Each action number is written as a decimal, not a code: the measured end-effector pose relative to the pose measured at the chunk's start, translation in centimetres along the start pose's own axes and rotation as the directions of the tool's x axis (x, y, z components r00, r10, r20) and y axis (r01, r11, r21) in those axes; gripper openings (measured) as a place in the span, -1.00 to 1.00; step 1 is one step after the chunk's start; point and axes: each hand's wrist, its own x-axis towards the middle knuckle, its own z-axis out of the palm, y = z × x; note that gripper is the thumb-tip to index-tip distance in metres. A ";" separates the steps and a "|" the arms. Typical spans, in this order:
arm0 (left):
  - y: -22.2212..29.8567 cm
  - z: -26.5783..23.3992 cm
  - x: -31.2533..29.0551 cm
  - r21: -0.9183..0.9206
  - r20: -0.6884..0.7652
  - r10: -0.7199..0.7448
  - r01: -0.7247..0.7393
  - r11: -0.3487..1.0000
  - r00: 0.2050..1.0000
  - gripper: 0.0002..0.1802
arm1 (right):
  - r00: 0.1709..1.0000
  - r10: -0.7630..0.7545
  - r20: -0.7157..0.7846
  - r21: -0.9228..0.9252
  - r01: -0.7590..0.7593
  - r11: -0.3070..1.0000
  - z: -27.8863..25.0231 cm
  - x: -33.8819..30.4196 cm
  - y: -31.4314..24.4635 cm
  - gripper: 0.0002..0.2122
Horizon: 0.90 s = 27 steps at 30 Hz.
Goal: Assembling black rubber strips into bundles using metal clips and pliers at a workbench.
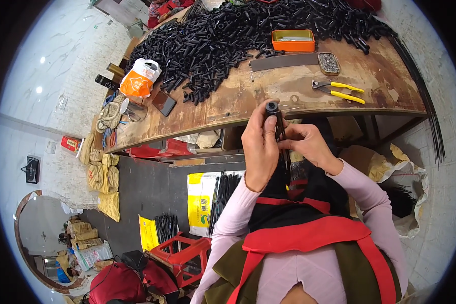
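Just in front of the table edge, my left hand [260, 147] is wrapped round a black tubular piece [272, 108] with a round, hollow-looking end pointing up. Thin dark rods [287, 164] run down below that piece, between my two hands. The fingers of my right hand [309, 147] are pinched together beside the rods, close to the left thumb. What sits between those fingertips is too small to make out. Near the left fingertips, a thin pale wire [290, 107] shows against the table edge.
A large heap of black tubular parts [202, 45] covers the back of the wooden table [385, 86]. Yellow-handled pliers [339, 91], a small tin [329, 63], an orange box [293, 45], a phone [164, 103] and a plastic bag [140, 78] lie there. A red stool [182, 253] stands left.
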 end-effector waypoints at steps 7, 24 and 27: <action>-1.4 0.6 0.3 0.027 -0.078 -0.027 0.030 0.999 0.997 -0.72 | 1.000 -0.022 -0.016 -0.030 0.021 0.999 -0.1 1.0 1.3 -0.88; -5.0 1.9 4.2 -0.060 -0.132 -0.210 0.203 0.977 0.969 -0.84 | 0.861 -0.506 0.050 -0.960 0.181 0.213 -12.1 -0.1 -3.1 -0.89; -4.4 1.4 5.0 -0.209 0.151 -0.269 0.297 0.932 0.951 -0.78 | 0.852 -0.522 0.043 -0.994 0.091 0.067 -15.6 1.1 -3.7 -0.74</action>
